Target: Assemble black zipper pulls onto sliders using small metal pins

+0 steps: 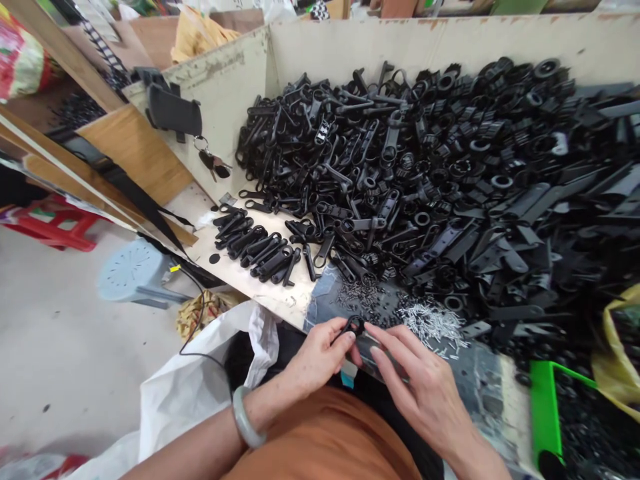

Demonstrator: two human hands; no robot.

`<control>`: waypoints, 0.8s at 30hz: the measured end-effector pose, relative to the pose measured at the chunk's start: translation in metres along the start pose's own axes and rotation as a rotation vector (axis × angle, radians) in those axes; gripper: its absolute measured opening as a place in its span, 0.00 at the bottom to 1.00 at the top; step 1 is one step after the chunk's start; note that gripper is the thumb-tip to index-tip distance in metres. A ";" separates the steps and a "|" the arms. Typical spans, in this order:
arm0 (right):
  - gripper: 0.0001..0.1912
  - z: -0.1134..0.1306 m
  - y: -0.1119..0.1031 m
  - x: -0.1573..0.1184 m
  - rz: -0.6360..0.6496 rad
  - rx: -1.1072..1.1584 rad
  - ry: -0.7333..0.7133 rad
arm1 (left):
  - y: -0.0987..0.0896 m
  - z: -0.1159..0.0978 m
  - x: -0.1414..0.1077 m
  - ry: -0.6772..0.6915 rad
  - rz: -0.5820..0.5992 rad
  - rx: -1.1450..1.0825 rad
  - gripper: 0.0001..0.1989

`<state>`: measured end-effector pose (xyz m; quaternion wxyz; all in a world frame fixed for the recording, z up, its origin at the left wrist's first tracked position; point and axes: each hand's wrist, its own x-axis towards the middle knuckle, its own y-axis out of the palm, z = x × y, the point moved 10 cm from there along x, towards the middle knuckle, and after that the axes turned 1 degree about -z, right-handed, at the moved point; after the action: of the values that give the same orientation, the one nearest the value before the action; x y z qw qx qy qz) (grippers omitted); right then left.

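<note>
My left hand [323, 352] pinches a small black plastic part with a ring-shaped end [356, 325] between thumb and fingers, just over the near edge of the bench. My right hand [423, 373] is beside it, fingers stretched and apart, the index fingertip at the ring's right side. Whether that fingertip presses on the part I cannot tell. Beyond the hands are a patch of tiny black pieces [363, 297] and a pile of small silver pins [433, 323] on a dark cloth [323, 300]. A row of black lever-like parts [257, 247] lies to the left.
A large heap of black plastic parts [380, 153] fills the bench behind, against a pale board wall [425, 47]. At right stands a green bin [545, 407]. Keys [214, 163] hang at left. A blue stool [133, 270] and white sack [185, 393] are below left.
</note>
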<state>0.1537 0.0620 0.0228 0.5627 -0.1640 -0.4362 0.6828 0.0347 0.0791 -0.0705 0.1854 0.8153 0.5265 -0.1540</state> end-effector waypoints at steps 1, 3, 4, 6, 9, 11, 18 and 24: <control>0.19 -0.002 -0.001 -0.003 0.002 -0.009 0.015 | 0.000 0.000 0.000 0.002 0.005 -0.003 0.18; 0.20 -0.004 0.000 -0.009 0.008 -0.044 0.012 | -0.002 0.002 0.002 0.013 0.009 0.003 0.19; 0.21 -0.004 0.002 -0.012 0.012 -0.048 0.003 | -0.003 0.003 0.003 0.020 0.009 0.010 0.19; 0.21 -0.005 0.009 -0.016 0.031 -0.021 0.001 | -0.004 0.004 0.004 0.034 0.011 0.018 0.19; 0.21 -0.008 0.021 -0.018 0.080 0.020 0.025 | -0.003 0.005 0.004 0.041 0.010 0.019 0.19; 0.21 -0.008 0.026 -0.017 0.100 0.014 0.039 | -0.003 0.004 0.003 0.045 0.003 0.026 0.19; 0.23 -0.013 0.032 -0.015 0.161 -0.036 0.094 | -0.004 0.005 0.003 0.024 -0.004 0.070 0.18; 0.25 -0.014 0.049 -0.015 0.351 -0.225 0.185 | -0.005 0.006 0.002 0.001 -0.060 0.113 0.15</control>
<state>0.1379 0.0543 -0.0269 0.4511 -0.3609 -0.4208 0.6994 0.0309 0.0796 -0.0772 0.1338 0.8084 0.5413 -0.1885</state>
